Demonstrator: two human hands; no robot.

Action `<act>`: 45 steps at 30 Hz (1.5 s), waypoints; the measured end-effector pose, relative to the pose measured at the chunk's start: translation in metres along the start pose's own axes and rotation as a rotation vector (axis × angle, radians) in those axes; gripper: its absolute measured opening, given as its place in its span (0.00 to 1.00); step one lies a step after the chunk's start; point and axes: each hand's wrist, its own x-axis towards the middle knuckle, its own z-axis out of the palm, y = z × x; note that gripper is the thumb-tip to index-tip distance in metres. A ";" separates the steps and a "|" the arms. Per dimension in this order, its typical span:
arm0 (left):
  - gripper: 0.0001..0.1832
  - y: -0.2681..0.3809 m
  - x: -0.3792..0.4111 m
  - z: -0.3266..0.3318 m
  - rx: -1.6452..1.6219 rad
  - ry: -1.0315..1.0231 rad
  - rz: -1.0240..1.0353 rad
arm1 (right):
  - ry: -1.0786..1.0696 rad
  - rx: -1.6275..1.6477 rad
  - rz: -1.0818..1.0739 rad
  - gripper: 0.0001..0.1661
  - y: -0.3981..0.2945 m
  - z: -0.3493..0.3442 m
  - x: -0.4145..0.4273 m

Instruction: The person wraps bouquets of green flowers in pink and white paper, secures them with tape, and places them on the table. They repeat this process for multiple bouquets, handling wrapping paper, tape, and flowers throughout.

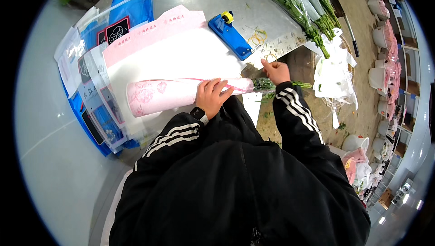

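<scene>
A pink paper wrap with a printed flower pattern lies rolled into a tube in front of me. My left hand, with a watch on its wrist, rests flat over the roll and presses on it. Green stems in clear film stick out of the roll's right end. Just above these stems is my right hand, its fingers curled. A yellow rubber band is right at its fingertips; whether they grip it is unclear. More rubber bands lie in a loose group farther up the metal table.
White and pink wrapping sheets lie under the roll. Beyond them is a blue tape dispenser. Wrapped green stems occupy the table's upper right. Plastic sleeves are stacked at left. White plastic scraps hang past the table edge.
</scene>
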 end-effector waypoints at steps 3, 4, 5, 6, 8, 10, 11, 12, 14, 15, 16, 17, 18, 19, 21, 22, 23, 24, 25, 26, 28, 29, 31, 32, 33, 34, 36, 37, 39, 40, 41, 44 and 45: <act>0.14 -0.002 0.000 -0.002 0.003 -0.002 0.006 | 0.020 -0.170 -0.003 0.29 -0.001 0.013 0.006; 0.14 -0.002 -0.001 -0.002 0.005 -0.004 0.006 | 0.040 -0.209 -0.006 0.30 -0.008 0.016 0.007; 0.14 -0.003 -0.002 -0.001 0.016 0.004 0.002 | 0.060 -0.247 -0.010 0.31 -0.013 0.019 0.011; 0.14 -0.002 0.000 0.001 0.014 0.016 0.014 | 0.099 -0.565 -0.021 0.31 0.004 0.014 0.028; 0.14 0.001 -0.002 0.001 0.012 0.020 0.012 | 0.114 -0.570 0.019 0.32 0.027 0.005 0.035; 0.13 -0.001 0.001 0.004 0.018 0.026 -0.007 | 0.055 -0.229 0.038 0.33 0.028 0.004 0.027; 0.12 -0.003 0.000 0.003 0.026 0.023 -0.028 | -0.036 0.147 0.143 0.29 0.005 0.017 0.001; 0.12 0.000 0.000 0.000 0.011 0.006 -0.040 | -0.228 0.376 0.300 0.25 0.004 0.027 -0.015; 0.15 -0.004 0.002 0.003 -0.004 -0.007 -0.028 | -0.232 0.300 0.328 0.35 0.028 0.073 -0.056; 0.18 -0.012 0.010 0.005 -0.055 -0.084 -0.075 | -0.194 0.274 0.499 0.37 0.042 0.098 -0.077; 0.21 -0.019 0.015 0.002 -0.102 -0.170 -0.136 | -0.118 0.138 0.502 0.37 0.045 0.101 -0.087; 0.24 -0.027 0.024 0.002 -0.147 -0.250 -0.191 | -0.057 -0.071 0.300 0.37 0.051 0.100 -0.093; 0.31 -0.035 0.037 0.004 -0.174 -0.377 -0.240 | -0.102 -0.324 0.137 0.37 0.073 0.099 -0.087; 0.33 -0.039 0.051 0.000 -0.153 -0.494 -0.253 | -0.158 -0.573 -0.018 0.36 0.080 0.094 -0.090; 0.35 -0.058 0.065 0.008 -0.229 -0.630 -0.285 | -0.215 -0.525 -0.143 0.23 0.068 0.079 -0.088; 0.33 -0.062 0.069 0.010 -0.223 -0.610 -0.261 | -0.085 -0.463 -0.428 0.22 0.049 0.072 -0.085; 0.33 -0.061 0.067 0.009 -0.246 -0.599 -0.276 | 0.038 -0.392 -0.702 0.26 0.034 0.066 -0.086; 0.32 -0.059 0.062 0.004 -0.266 -0.591 -0.296 | 0.027 -0.451 -0.748 0.32 0.011 0.064 -0.087; 0.32 -0.059 0.065 0.002 -0.288 -0.577 -0.302 | 0.032 -0.515 -0.795 0.38 -0.007 0.063 -0.081; 0.31 -0.052 0.063 -0.002 -0.249 -0.559 -0.307 | -0.058 -0.623 -0.826 0.40 -0.009 0.064 -0.073; 0.29 -0.032 0.054 -0.010 -0.243 -0.447 -0.279 | -0.155 -0.756 -0.768 0.39 0.000 0.068 -0.047; 0.29 -0.028 0.045 -0.010 -0.266 -0.377 -0.208 | -0.215 -0.837 -0.728 0.40 0.001 0.068 -0.041; 0.31 -0.029 0.030 -0.028 -0.310 -0.359 -0.133 | -0.365 -0.944 -0.702 0.40 -0.009 0.064 -0.042; 0.33 -0.032 0.021 -0.045 -0.256 -0.510 -0.221 | -0.438 -1.000 -0.687 0.39 -0.013 0.061 -0.043; 0.35 -0.034 0.020 -0.066 -0.205 -0.650 -0.302 | -0.554 -1.097 -0.709 0.38 -0.016 0.054 -0.041; 0.38 -0.039 0.011 -0.074 -0.141 -0.776 -0.403 | -0.519 -0.936 -0.777 0.33 -0.023 0.046 -0.039; 0.35 -0.038 -0.003 -0.077 -0.139 -0.677 -0.344 | -0.344 -0.387 -0.784 0.20 -0.042 0.033 -0.024; 0.34 -0.036 -0.008 -0.076 -0.102 -0.629 -0.305 | -0.111 -0.193 -0.747 0.15 -0.049 0.034 -0.005; 0.31 -0.032 -0.005 -0.065 -0.116 -0.556 -0.287 | 0.164 -0.154 -0.684 0.18 -0.086 0.026 0.029; 0.30 -0.026 0.001 -0.058 -0.124 -0.524 -0.269 | 0.074 -0.133 -0.584 0.22 -0.086 0.029 0.053; 0.28 -0.020 0.014 -0.050 -0.131 -0.508 -0.246 | -0.135 -0.196 -0.431 0.25 -0.081 0.029 0.078; 0.28 -0.004 0.024 -0.026 -0.142 -0.447 -0.274 | -0.458 -0.151 -0.271 0.28 -0.097 0.018 0.092; 0.28 -0.001 0.027 -0.019 -0.148 -0.415 -0.278 | -0.424 -0.085 -0.297 0.30 -0.091 0.003 0.102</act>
